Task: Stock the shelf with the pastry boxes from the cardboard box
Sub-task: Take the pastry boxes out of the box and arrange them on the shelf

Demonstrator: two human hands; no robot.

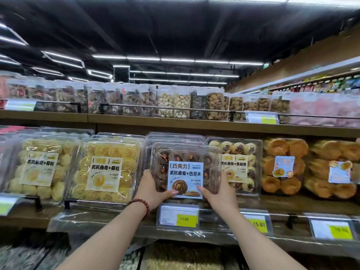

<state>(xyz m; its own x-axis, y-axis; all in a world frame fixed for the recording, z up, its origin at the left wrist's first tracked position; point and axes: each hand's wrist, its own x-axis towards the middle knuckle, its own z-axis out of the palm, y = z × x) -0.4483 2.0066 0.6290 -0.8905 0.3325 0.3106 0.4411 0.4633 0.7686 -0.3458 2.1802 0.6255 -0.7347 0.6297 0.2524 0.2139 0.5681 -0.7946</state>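
Observation:
A clear plastic pastry box (185, 164) of dark chocolate cookies with a blue-white label stands upright at the front of the middle shelf (303, 205), in front of more boxes of the same kind. My left hand (153, 189) grips its lower left corner, thumb across the front. My right hand (220, 193) holds the lower right corner, thumb on the label. The cardboard box is not in view.
Yellow cookie boxes (106, 168) stand to the left, jam cookie boxes (239, 164) and orange pastry boxes (282, 166) to the right. Price tags (178, 218) hang on the shelf rail. Jars of nuts (173, 102) line the shelf above.

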